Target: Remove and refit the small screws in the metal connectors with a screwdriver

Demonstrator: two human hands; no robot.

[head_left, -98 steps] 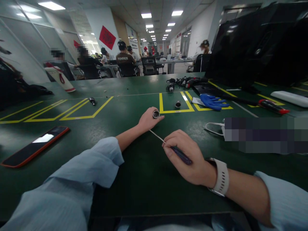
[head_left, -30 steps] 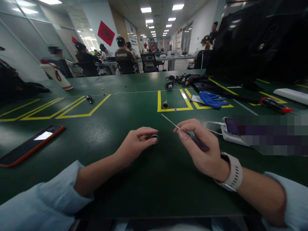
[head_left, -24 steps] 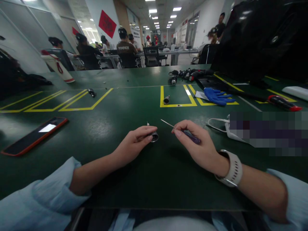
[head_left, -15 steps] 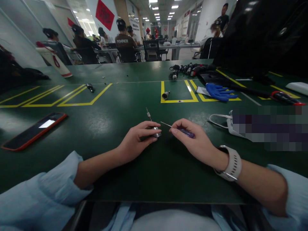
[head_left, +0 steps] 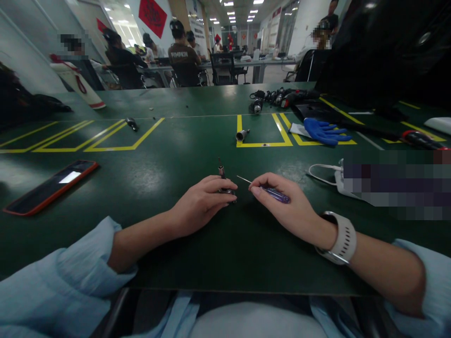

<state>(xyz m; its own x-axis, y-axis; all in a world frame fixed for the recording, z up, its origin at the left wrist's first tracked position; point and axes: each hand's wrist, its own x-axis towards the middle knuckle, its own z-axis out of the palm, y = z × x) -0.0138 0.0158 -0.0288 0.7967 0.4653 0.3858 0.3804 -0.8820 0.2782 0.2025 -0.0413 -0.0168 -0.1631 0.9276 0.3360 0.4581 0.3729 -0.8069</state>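
Between the thumb and fingers of my left hand is a small metal part with a shaft, which points up and away from me. My fingers cover much of its body, so its exact kind is hidden. My right hand grips a screwdriver with a purple see-through handle. Its thin blade points left toward the metal part, with a small gap between them. Both hands are low over the green table.
A phone in a red-orange case lies at left. Beyond my hands are a metal sleeve, a small dark part, a blue glove and cabled tools. A white cable lies right. People sit at tables behind.
The metal part has turned in my left fingers, its shaft now standing straighter and its round body showing less. The right hand with the screwdriver has barely moved. The view has shifted slightly.
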